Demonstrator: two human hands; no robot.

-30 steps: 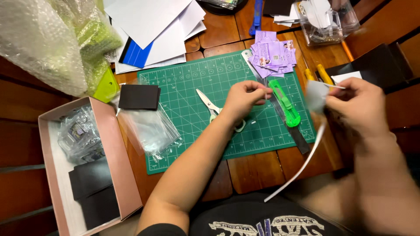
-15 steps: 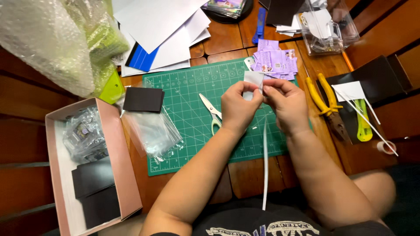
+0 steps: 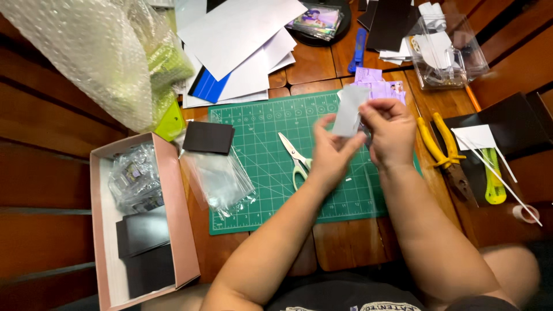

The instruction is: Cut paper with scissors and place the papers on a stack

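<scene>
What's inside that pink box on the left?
The pink box holds a crumpled clear bag of small items near the top and flat black sheets stacked below. White lining shows along one side. Whatever lies beneath the sheets is covered.

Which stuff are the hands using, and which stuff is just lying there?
In use:
left hand
right hand
pale card, held by both

Lying about:
scissors
green cutting mat
yellow pliers
pink box
bubble wrap
</scene>
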